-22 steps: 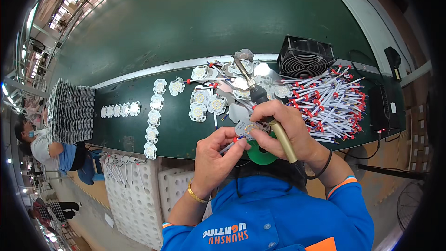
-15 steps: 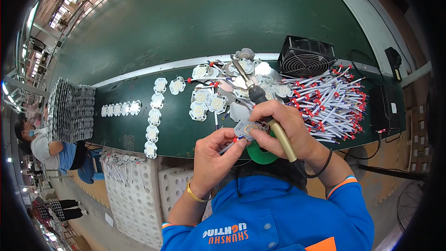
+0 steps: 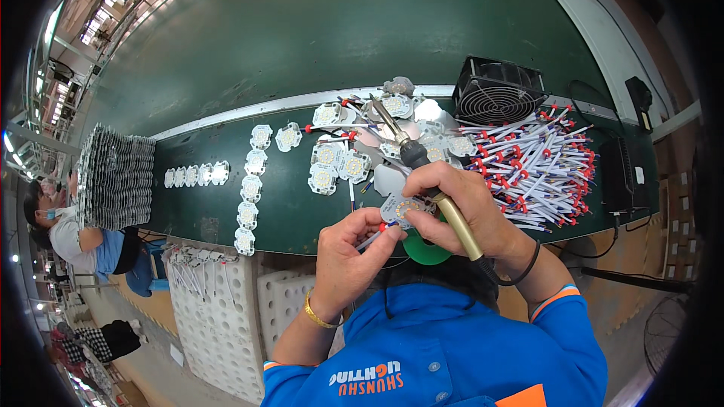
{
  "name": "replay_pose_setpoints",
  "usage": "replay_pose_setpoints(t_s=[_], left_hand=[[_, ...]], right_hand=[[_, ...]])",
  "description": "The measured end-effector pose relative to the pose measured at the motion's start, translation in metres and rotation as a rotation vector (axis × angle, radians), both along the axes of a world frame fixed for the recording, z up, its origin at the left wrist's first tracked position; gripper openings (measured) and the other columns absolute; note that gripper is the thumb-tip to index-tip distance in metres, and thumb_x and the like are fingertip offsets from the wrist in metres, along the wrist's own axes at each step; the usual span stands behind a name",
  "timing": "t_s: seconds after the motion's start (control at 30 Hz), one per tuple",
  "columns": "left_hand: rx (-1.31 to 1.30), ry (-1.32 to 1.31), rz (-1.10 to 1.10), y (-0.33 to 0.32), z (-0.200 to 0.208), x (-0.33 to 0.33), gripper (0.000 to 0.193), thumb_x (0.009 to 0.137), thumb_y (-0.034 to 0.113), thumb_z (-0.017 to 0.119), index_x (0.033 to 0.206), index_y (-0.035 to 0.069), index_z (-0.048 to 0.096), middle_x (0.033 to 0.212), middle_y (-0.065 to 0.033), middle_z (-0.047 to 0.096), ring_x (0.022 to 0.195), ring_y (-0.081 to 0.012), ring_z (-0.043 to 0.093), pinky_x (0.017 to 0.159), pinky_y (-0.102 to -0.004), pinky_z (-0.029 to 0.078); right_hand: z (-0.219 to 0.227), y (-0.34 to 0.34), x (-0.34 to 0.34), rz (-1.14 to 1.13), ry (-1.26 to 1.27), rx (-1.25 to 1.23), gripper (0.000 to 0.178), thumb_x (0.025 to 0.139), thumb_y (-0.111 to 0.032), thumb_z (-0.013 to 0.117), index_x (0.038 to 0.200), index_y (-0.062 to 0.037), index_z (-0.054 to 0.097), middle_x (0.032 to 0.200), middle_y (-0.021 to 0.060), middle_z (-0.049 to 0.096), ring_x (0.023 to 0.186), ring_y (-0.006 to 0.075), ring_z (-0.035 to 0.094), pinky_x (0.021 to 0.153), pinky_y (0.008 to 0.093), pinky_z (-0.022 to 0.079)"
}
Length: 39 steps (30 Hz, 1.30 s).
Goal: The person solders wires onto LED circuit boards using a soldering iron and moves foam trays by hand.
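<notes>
My right hand [image 3: 471, 207] is wrapped round a soldering iron [image 3: 461, 231], whose metal tip points away over a heap of LED boards [image 3: 434, 139]. Its thumb and fingers also pinch one LED board [image 3: 394, 207], silvery with a ring of yellowish dots. Against that board's near edge, my left hand [image 3: 348, 247] pinches a short white cable [image 3: 367, 242] with a red ring on it. The cable's thin wire ends are mostly hidden by the fingertips. Just under the right hand sits a green round object [image 3: 424, 250], partly covered.
A pile of white cables with red rings [image 3: 532, 166] lies right, before a black fan [image 3: 498, 90]. Rows of LED boards [image 3: 250, 189] run left, near a tall stack of boards [image 3: 117, 181]. A black box [image 3: 617, 173] stands far right. A seated person [image 3: 90, 237] is at left.
The iron's tip has shifted slightly to the left. Both hands keep their hold on the board and cable. A person in the background at lower left has moved.
</notes>
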State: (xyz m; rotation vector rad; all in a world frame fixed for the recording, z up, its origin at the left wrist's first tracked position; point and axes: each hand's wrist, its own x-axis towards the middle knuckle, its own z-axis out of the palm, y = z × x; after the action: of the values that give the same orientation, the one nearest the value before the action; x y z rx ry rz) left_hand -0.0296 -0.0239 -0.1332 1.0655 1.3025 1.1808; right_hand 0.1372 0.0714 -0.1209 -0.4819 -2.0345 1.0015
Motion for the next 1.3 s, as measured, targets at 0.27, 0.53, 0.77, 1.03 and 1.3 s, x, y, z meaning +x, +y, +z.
replay_pose_setpoints(t_s=[0.27, 0.53, 0.77, 1.03, 1.3], left_hand=[[-0.015, 0.023, -0.018, 0.001, -0.001, -0.003, 0.014, 0.087, 0.0, 0.06, 0.1, -0.005, 0.061, 0.087, -0.0053, 0.067, 0.078, -0.0055, 0.062, 0.069, -0.0185, 0.049], [-0.06, -0.037, -0.042, 0.003, 0.0, -0.006, 0.013, 0.085, 0.006, 0.066, 0.095, -0.002, 0.064, 0.082, -0.0047, 0.07, 0.076, -0.0056, 0.063, 0.069, -0.0204, 0.05], [-0.024, -0.023, -0.032, 0.003, -0.003, -0.004, 0.013, 0.085, 0.006, 0.065, 0.096, -0.002, 0.064, 0.082, -0.004, 0.069, 0.076, -0.0052, 0.063, 0.068, -0.0198, 0.05], [-0.123, -0.149, 0.103, 0.0, -0.006, 0.01, 0.011, 0.088, 0.005, 0.06, 0.096, -0.001, 0.062, 0.08, -0.0038, 0.067, 0.067, -0.001, 0.056, 0.058, -0.0149, 0.042], [-0.117, -0.155, 0.057, 0.0, -0.007, 0.014, 0.011, 0.088, 0.006, 0.061, 0.095, -0.002, 0.063, 0.081, -0.0026, 0.067, 0.071, -0.0018, 0.058, 0.062, -0.016, 0.045]], right_hand=[[0.001, 0.0, 0.001, 0.024, -0.016, -0.02, 0.03, 0.072, 0.003, 0.065, 0.099, -0.0045, 0.054, 0.084, 0.0094, 0.061, 0.072, 0.0248, 0.064, 0.063, 0.0327, 0.05], [0.0, 0.001, 0.0, 0.034, -0.006, -0.025, 0.03, 0.072, 0.003, 0.065, 0.099, -0.005, 0.053, 0.083, 0.0093, 0.061, 0.071, 0.0247, 0.064, 0.062, 0.0331, 0.05], [-0.001, 0.001, 0.0, 0.031, -0.009, -0.019, 0.03, 0.072, 0.003, 0.065, 0.099, -0.0045, 0.053, 0.083, 0.01, 0.06, 0.071, 0.0252, 0.064, 0.063, 0.0326, 0.05], [-0.014, -0.007, 0.03, -0.166, 0.125, 0.058, 0.027, 0.077, -0.002, 0.067, 0.101, -0.0029, 0.055, 0.083, 0.0095, 0.063, 0.066, 0.0199, 0.063, 0.059, 0.0309, 0.05], [-0.028, -0.037, 0.071, -0.06, 0.257, 0.185, 0.052, 0.091, -0.055, 0.047, 0.113, -0.0077, 0.053, 0.081, 0.0071, 0.061, 0.068, 0.0222, 0.054, 0.072, 0.0437, 0.037]])
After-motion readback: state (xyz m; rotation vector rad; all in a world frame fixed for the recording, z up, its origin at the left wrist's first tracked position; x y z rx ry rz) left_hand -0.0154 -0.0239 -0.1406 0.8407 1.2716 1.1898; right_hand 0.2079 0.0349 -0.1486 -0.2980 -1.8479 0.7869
